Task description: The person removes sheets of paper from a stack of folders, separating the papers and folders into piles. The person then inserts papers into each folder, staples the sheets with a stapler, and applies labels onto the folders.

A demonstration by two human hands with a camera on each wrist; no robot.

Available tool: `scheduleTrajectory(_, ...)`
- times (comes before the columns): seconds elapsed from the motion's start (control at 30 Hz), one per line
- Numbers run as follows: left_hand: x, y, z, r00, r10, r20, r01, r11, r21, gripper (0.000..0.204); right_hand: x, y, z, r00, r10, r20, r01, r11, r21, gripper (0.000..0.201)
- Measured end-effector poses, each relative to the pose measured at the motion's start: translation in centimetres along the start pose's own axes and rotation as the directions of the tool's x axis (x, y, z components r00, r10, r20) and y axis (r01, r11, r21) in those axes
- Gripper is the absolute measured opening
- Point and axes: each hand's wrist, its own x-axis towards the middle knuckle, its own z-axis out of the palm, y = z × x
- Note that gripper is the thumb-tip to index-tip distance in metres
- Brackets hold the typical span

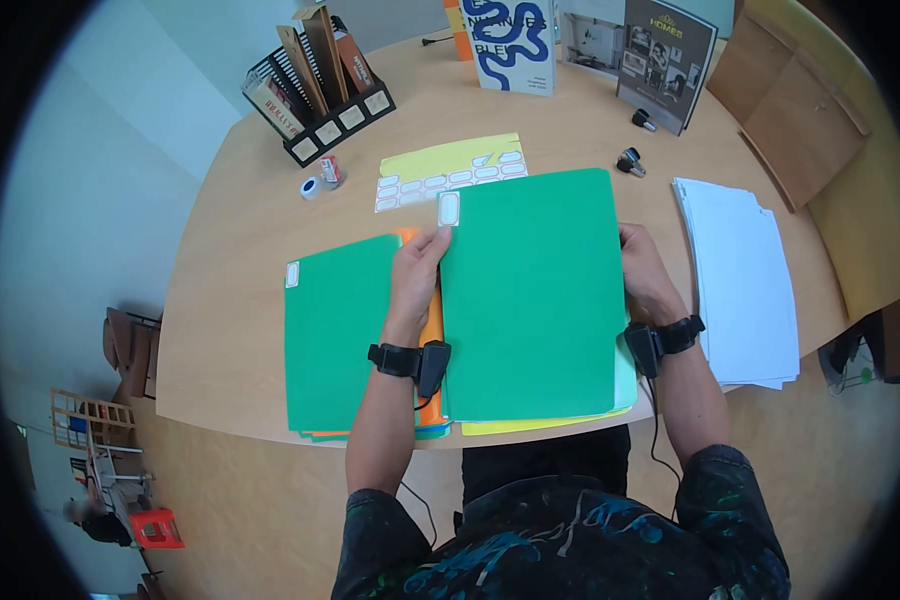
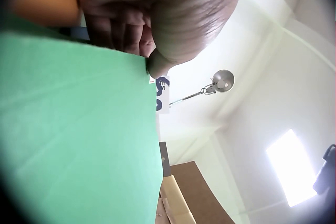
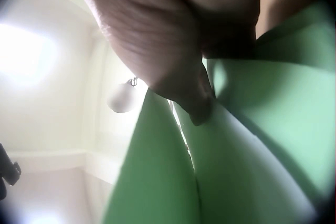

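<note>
A green folder (image 1: 530,300) with a white label (image 1: 449,209) at its upper left corner is held up over the table's front. The left hand (image 1: 417,275) pinches its left edge just below the label, thumb on the front; in the left wrist view the fingers (image 2: 126,35) lie behind the folder. At the right edge is the right hand (image 1: 647,268); in the right wrist view its thumb (image 3: 199,111) reaches in between green flaps (image 3: 152,166). Another labelled green folder (image 1: 338,340) lies to the left, over orange and other coloured folders.
Behind are a label sheet (image 1: 400,192), a yellow sheet (image 1: 450,157), a tape roll (image 1: 310,188) and a small box (image 1: 331,171). A black organizer (image 1: 340,125), upright books (image 1: 665,65) and black clips (image 1: 630,162) stand farther back. White papers (image 1: 740,285) lie at right.
</note>
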Motion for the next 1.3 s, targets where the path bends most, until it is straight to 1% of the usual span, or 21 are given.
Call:
scheduleTrajectory(0.2, 0.5, -0.3, -0.1, 1.000, 0.024, -0.018, -0.024, 0.998, -0.051, 0.021, 0.2, 0.2, 0.2, 0.998, 0.031, -0.051, -0.031, 1.000, -0.002, 0.022)
scheduleTrajectory(0.33, 0.3, 1.5, 0.0, 1.000, 0.023, -0.005, -0.024, 0.998, -0.052, 0.018, 0.5, 0.1, -0.3, 0.998, -0.015, -0.053, 0.011, 0.997, -0.072, 0.024)
scheduleTrajectory(0.4, -0.6, 3.6, 0.3, 0.994, 0.105, -0.011, -0.105, 0.995, 0.000, 0.016, 1.2, 0.7, -1.7, 0.990, -0.143, -0.015, 0.140, 0.980, -0.145, 0.025)
scheduleTrajectory(0.43, -1.5, 5.2, 1.1, 0.989, 0.126, -0.079, -0.129, 0.991, -0.033, 0.016, 1.0, 0.2, -2.3, 0.990, -0.143, -0.009, 0.140, 0.979, -0.151, 0.025)
scheduleTrajectory(0.47, -2.1, 6.6, 0.9, 0.988, 0.128, -0.084, -0.131, 0.991, -0.037, 0.016, 0.7, -0.6, -2.8, 0.975, -0.218, -0.038, 0.210, 0.968, -0.140, 0.025)
scheduleTrajectory(0.53, -3.1, 9.4, -0.9, 0.945, 0.293, -0.145, -0.303, 0.952, -0.050, 0.016, -0.2, -2.5, -4.3, 0.935, -0.331, -0.128, 0.317, 0.941, -0.115, 0.027)
scheduleTrajectory(0.57, -3.7, 11.1, -2.3, 0.932, 0.311, -0.186, -0.313, 0.950, 0.019, 0.016, -1.4, -4.4, -4.3, 0.906, -0.365, -0.215, 0.363, 0.930, -0.048, 0.028)
scheduleTrajectory(0.7, -4.3, 13.6, -10.2, 0.866, 0.375, -0.331, -0.345, 0.927, 0.149, 0.019, -4.6, -8.2, -10.7, 0.827, -0.472, -0.307, 0.400, 0.876, -0.268, 0.025)
scheduleTrajectory(0.77, -3.9, 13.3, -13.3, 0.828, 0.344, -0.443, -0.368, 0.929, 0.034, 0.025, -5.2, -8.1, -16.4, 0.789, -0.496, -0.363, 0.349, 0.848, -0.400, 0.026)
scheduleTrajectory(0.8, -3.7, 12.6, -15.4, 0.826, 0.345, -0.447, -0.370, 0.928, 0.031, 0.025, -5.6, -8.1, -18.3, 0.755, -0.493, -0.433, 0.265, 0.833, -0.486, 0.029)
scheduleTrajectory(0.87, -3.1, 10.0, -20.0, 0.789, 0.269, -0.552, -0.115, 0.948, 0.298, 0.030, -6.5, -7.7, -22.0, 0.715, -0.478, -0.510, 0.122, 0.804, -0.582, 0.030)
scheduleTrajectory(0.9, -2.7, 8.1, -22.2, 0.787, 0.269, -0.555, -0.115, 0.948, 0.296, 0.030, -6.8, -7.0, -24.2, 0.718, -0.479, -0.506, 0.124, 0.803, -0.583, 0.030)
scheduleTrajectory(0.93, -2.2, 6.1, -24.2, 0.797, 0.232, -0.557, -0.039, 0.941, 0.336, 0.030, -7.0, -6.1, -26.4, 0.721, -0.451, -0.526, 0.007, 0.764, -0.646, 0.030)
scheduleTrajectory(0.97, -1.9, 4.6, -25.3, 0.806, 0.195, -0.559, 0.036, 0.926, 0.376, 0.030, -7.1, -5.1, -27.8, 0.719, -0.424, -0.550, -0.111, 0.711, -0.694, 0.030)
scheduleTrajectory(1.0, -1.9, 3.4, -25.6, 0.807, 0.194, -0.558, 0.038, 0.926, 0.376, 0.030, -7.4, -4.1, -28.4, 0.719, -0.423, -0.551, -0.114, 0.711, -0.694, 0.030)
scheduleTrajectory(1.07, -2.0, 1.7, -25.5, 0.808, 0.152, -0.570, 0.131, 0.896, 0.424, 0.031, -7.7, -2.1, -29.6, 0.665, -0.401, -0.630, -0.247, 0.679, -0.692, 0.032)
scheduleTrajectory(1.1, -1.9, 1.2, -25.4, 0.810, 0.142, -0.569, 0.137, 0.898, 0.419, 0.031, -7.8, -0.9, -30.5, 0.665, -0.399, -0.631, -0.254, 0.673, -0.694, 0.032)
scheduleTrajectory(1.2, -2.2, 1.7, -24.8, 0.832, 0.133, -0.539, 0.326, 0.669, 0.668, 0.044, -7.5, 1.5, -31.3, 0.654, -0.389, -0.649, -0.338, 0.617, -0.710, 0.036)
scheduleTrajectory(1.23, -2.5, 2.1, -24.0, 0.829, 0.132, -0.544, 0.330, 0.669, 0.666, 0.044, -7.5, 0.8, -29.1, 0.579, -0.496, -0.647, -0.502, 0.409, -0.762, 0.040)
scheduleTrajectory(1.27, -2.7, 2.5, -22.6, 0.771, 0.367, -0.521, 0.348, 0.443, 0.826, 0.047, -7.6, 0.3, -26.8, 0.516, -0.602, -0.609, -0.651, 0.186, -0.736, 0.044)
scheduleTrajectory(1.3, -2.9, 3.0, -21.0, 0.705, 0.575, -0.415, 0.389, 0.176, 0.904, 0.049, -7.5, -0.1, -25.5, 0.521, -0.597, -0.610, -0.650, 0.186, -0.737, 0.044)
